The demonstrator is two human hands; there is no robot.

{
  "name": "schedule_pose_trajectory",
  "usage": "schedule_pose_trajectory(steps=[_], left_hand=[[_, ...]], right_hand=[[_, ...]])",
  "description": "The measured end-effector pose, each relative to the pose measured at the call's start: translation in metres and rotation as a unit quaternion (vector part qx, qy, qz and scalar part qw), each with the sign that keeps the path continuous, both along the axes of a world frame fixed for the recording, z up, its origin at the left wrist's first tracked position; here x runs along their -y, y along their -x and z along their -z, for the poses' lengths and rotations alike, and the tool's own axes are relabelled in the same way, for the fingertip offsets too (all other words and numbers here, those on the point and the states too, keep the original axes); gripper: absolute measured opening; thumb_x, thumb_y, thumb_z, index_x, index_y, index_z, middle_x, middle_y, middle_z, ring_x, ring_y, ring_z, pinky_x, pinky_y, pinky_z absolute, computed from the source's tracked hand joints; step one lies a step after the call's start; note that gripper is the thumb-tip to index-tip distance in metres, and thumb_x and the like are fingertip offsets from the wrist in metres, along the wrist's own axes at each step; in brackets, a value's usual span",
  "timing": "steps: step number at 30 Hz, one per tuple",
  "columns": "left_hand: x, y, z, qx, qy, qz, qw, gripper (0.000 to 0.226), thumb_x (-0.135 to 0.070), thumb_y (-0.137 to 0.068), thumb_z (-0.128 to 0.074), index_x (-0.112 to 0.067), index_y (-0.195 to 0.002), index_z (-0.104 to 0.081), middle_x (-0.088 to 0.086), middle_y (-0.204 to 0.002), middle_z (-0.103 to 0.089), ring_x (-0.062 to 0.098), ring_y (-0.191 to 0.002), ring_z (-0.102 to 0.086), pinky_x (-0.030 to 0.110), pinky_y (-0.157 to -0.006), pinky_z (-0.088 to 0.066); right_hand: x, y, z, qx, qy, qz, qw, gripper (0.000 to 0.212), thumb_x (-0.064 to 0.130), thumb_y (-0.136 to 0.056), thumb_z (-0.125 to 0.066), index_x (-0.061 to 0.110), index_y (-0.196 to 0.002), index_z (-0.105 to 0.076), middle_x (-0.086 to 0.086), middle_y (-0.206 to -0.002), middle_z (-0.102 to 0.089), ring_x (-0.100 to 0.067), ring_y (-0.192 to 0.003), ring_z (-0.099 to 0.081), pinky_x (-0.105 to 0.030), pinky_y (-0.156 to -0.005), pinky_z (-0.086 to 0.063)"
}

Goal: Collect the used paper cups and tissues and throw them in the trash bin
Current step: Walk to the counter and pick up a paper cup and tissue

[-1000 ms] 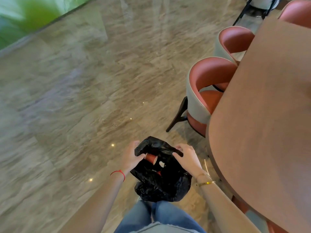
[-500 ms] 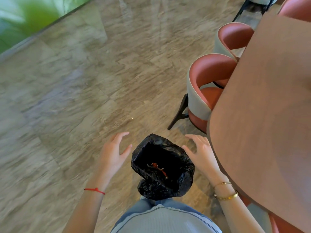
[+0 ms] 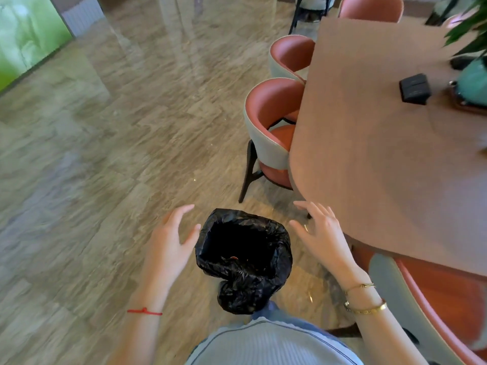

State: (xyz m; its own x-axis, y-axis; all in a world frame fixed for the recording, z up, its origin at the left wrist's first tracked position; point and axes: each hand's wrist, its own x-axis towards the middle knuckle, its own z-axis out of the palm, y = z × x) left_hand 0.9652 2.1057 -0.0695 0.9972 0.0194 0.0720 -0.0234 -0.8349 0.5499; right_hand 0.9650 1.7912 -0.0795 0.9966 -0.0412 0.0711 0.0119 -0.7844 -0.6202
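Note:
A trash bin lined with a black plastic bag (image 3: 274, 262) stands on the floor just in front of my legs, its mouth open. Deep inside, a small reddish bit of a paper cup (image 3: 233, 257) shows; the rest of the contents are hidden in the dark. My left hand (image 3: 168, 243) hovers just left of the bag's rim with fingers spread and holds nothing. On the other side my right hand (image 3: 322, 237) floats beside the rim, also spread and empty, close to the table's corner.
A brown wooden table (image 3: 382, 159) fills the right side, bearing a black box (image 3: 415, 88) and a teal plant pot (image 3: 474, 83). Red-and-grey chairs (image 3: 268, 133) are tucked along its left edge and one stands at lower right. Marble floor stretches to the left.
A second ago both hands gripped the bag's rim with a cup at its mouth. They have let go and drawn apart, and the cup now lies down in the bag.

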Motion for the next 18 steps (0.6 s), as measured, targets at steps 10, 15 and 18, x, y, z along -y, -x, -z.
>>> schedule_pose_trajectory(steps=[10,15,18], left_hand=[[0.047,0.066,0.003,-0.005,0.029,0.202,0.979,0.038,-0.039,-0.088,-0.059,-0.039,-0.125,-0.048,-0.017,-0.123,-0.059,0.002,-0.104,-0.058,0.022,-0.080,-0.044],[0.119,0.103,-0.010,0.006,0.017,0.326,0.945,0.039,-0.035,-0.089,-0.061,-0.034,-0.127,-0.051,-0.017,-0.125,-0.057,0.004,-0.116,-0.053,0.020,-0.094,-0.039],[0.172,0.125,-0.019,-0.007,0.030,0.403,0.915,0.040,-0.034,-0.090,-0.060,-0.033,-0.129,-0.051,-0.018,-0.126,-0.054,0.002,-0.119,-0.049,0.019,-0.096,-0.038]], right_hand=[[0.025,0.200,-0.013,0.006,-0.014,0.185,0.983,0.038,0.035,-0.088,-0.064,0.028,-0.125,-0.056,0.011,-0.119,-0.059,-0.009,-0.112,-0.046,-0.020,-0.088,-0.035],[0.052,0.301,-0.018,0.010,-0.007,0.302,0.953,0.039,0.030,-0.085,-0.069,0.025,-0.122,-0.058,0.010,-0.117,-0.062,-0.013,-0.113,-0.050,-0.020,-0.091,-0.035],[0.071,0.355,-0.017,0.021,-0.005,0.377,0.926,0.039,0.027,-0.084,-0.071,0.025,-0.121,-0.059,0.010,-0.114,-0.063,-0.015,-0.111,-0.051,-0.021,-0.092,-0.036]])
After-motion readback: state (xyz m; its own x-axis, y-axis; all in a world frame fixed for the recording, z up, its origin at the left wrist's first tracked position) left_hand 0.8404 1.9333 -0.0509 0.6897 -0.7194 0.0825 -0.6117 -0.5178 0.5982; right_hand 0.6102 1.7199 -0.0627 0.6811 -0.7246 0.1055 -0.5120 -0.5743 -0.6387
